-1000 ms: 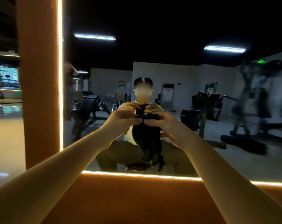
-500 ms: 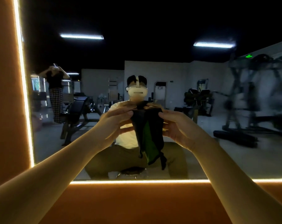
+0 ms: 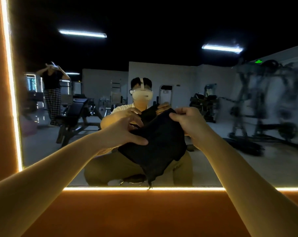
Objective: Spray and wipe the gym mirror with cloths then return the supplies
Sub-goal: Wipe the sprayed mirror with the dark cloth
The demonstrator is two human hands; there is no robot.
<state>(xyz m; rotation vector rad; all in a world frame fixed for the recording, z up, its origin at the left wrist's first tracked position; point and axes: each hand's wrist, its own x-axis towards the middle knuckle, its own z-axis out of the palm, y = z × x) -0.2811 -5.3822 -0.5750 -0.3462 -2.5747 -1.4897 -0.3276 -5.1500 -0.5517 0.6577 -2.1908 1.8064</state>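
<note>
Both forearms extend forward. The left hand (image 3: pixel 122 132) grips the left edge of the limp black fabric cloth (image 3: pixel 158 142), thumb laid across its front. The right hand (image 3: pixel 191 124) pinches the cloth's upper corner with curled fingers. The cloth hangs between both hands, before the large wall mirror (image 3: pixel 247 165); contact with the glass cannot be determined. Its tail overlaps the glowing light strip (image 3: pixel 187 188) above the orange frame panel (image 3: pixel 144 212). Reflected: a black weight bench (image 3: pixel 76 108) and a standing person (image 3: pixel 52 86).

Single head camera, low and close, looks straight into the mirror (image 3: pixel 144 48)
</note>
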